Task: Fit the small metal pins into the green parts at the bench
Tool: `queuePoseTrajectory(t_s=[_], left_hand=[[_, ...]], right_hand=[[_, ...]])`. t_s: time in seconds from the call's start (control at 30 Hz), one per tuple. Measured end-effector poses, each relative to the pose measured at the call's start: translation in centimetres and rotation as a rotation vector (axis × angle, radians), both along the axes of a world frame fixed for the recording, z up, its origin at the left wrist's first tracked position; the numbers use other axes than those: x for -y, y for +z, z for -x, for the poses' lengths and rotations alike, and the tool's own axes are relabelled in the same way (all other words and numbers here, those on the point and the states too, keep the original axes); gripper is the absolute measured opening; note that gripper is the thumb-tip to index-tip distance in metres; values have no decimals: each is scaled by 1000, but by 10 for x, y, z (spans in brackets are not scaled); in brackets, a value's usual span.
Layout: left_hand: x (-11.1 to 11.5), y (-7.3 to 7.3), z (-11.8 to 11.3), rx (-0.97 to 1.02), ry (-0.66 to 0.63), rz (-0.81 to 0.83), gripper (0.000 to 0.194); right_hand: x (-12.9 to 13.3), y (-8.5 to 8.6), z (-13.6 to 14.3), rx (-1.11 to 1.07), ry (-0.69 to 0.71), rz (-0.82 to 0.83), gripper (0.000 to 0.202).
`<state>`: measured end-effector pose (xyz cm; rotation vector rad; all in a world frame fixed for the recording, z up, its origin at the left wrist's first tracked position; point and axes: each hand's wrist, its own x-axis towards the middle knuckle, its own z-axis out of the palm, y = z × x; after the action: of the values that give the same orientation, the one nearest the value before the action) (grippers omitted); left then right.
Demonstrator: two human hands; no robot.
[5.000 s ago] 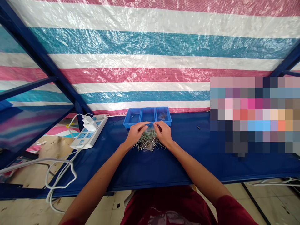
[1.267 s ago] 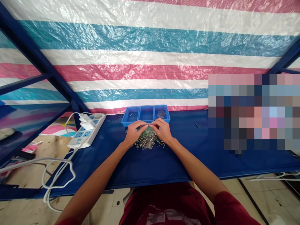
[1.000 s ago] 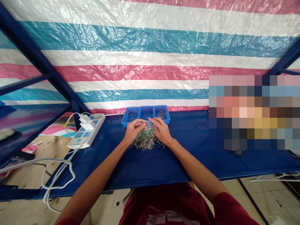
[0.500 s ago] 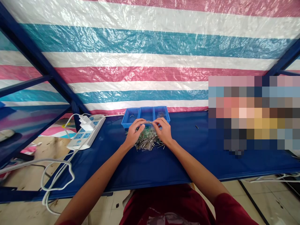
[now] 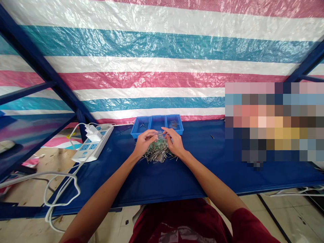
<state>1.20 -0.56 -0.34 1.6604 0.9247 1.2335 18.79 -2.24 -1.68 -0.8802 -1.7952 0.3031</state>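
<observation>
A small clear plastic bag point(image 5: 160, 134) is held up over the pile between my two hands. My left hand point(image 5: 144, 143) pinches its left side between thumb and fingers. On the other side, my right hand point(image 5: 175, 142) has its thumb and curled fingers at the bag's edge, with the index finger lifted. What the bag contains is too small to make out. Beneath both hands lies a pile of thin metal pins point(image 5: 155, 156), mixed with greenish clear plastic pieces. Just behind stands a blue three-compartment tray point(image 5: 158, 118), with a few pins at left and clear plastic at right.
A white power strip point(image 5: 89, 148) with a plugged-in adapter and looping white cables point(image 5: 62, 189) occupies the table's left end. One dark pin point(image 5: 212, 136) lies apart on the blue tabletop point(image 5: 202, 168). Striped sheeting point(image 5: 152, 81) hangs behind; a blurred patch covers the right.
The fingers of my right hand have spread and lifted slightly, and the bag now hangs lower between my hands. Clear plastic in the tray's right compartment shows more plainly.
</observation>
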Motion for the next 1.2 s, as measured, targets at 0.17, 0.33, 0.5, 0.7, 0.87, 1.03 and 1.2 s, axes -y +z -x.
queuePoseTrajectory(t_s=[0.17,0.33,0.5,0.7,0.87,1.03,1.2], left_hand=[[-1,0,0,68,-86,60,48],[-1,2,1,-180,-1,-193,28],[0,1,2,-334,92,-303,22],[0,-1,2,-90,-20,-43,39],[1,5,2,-70,-58,-30,37],[0,3,4,-233,27,-263,33],[1,-4,1,-178,58,-168,29]], right_hand=[[-1,-2,2,46,-42,-61,26],[-4,-3,1,19,-80,-19,23],[-1,-2,1,20,-66,14,21],[0,0,0,-14,-21,-48,32],[-2,1,1,-13,-37,-83,21],[-2,0,1,-41,-77,-51,21],[0,0,2,-76,-78,43,21]])
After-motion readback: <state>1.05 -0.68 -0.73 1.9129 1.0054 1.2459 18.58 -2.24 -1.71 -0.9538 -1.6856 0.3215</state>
